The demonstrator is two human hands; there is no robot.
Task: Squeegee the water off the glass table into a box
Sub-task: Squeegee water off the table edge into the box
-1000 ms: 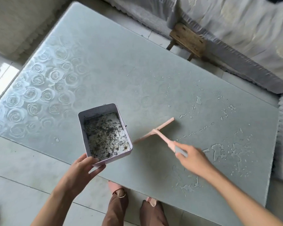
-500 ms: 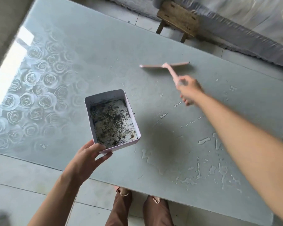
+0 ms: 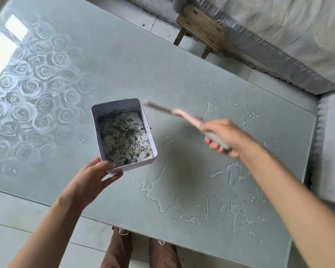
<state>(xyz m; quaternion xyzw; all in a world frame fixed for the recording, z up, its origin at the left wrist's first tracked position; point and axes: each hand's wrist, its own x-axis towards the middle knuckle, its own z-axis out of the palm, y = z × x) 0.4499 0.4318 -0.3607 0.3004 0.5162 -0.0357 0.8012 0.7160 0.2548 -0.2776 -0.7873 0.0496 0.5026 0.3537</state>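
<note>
Our left hand (image 3: 93,178) grips the box (image 3: 116,103) by its near corner, above the glass table (image 3: 124,55); whether it touches the glass we cannot tell. Right of the box, our right hand (image 3: 226,138) clenches the handle of the squeegee (image 3: 182,114), its blade motion-blurred by the box's far corner. Pooled water (image 3: 162,194) lies right of the box, toward the table's near edge.

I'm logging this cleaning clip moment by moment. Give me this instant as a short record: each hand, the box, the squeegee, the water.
left hand: holds the box by its near corner
right hand: grips the squeegee handle
box: open, pale, dark specks inside
squeegee: pink, motion-blurred, just right of the box; contact with the glass unclear
water: puddles and drops on the near right part of the glass table
</note>
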